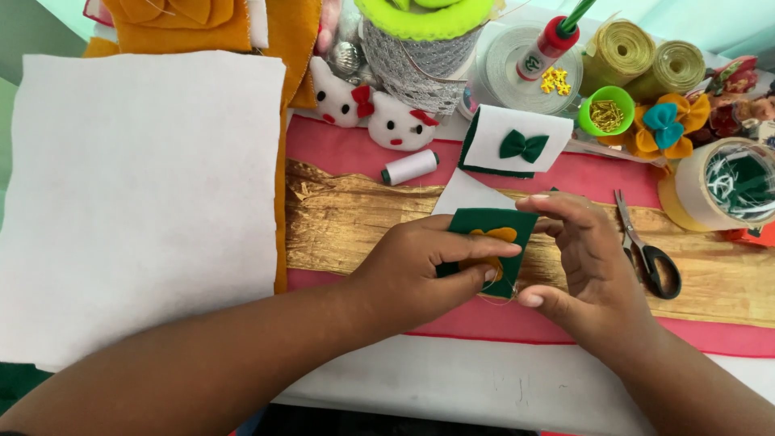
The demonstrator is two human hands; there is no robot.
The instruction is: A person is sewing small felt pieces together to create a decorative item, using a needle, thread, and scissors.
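We hold a small green felt piece (491,230) over the gold crinkled ribbon (347,226) that runs across the pink cloth (339,145) on the surface (484,383). Our left hand (420,266) is clamped on the felt, index finger laid across its face and thumb tucked under its lower edge. A yellow felt shape (499,235) sits on the green, partly hidden by that finger. Our right hand (585,266) touches the felt's right edge with its upper fingertips, while the thumb stands apart below; we cannot tell whether it truly grips anything. A thin thread seems to loop near the felt's lower corner, too fine to be sure.

Just behind the felt lies a white scrap (467,194), and behind that a white card with a green bow (523,145). A spool of white thread (410,167) lies just left of the card. Black-handled scissors (646,250) rest on the ribbon just right of our right hand. A large white felt sheet (137,194) covers the left of the surface, well apart from the hands. Along the far edge we see two white plush faces with red bows (371,109), a lace-wrapped roll (416,69), a green cup of pins (605,111), two gold ribbon rolls (646,56) and an orange flower with a teal bow (663,125).
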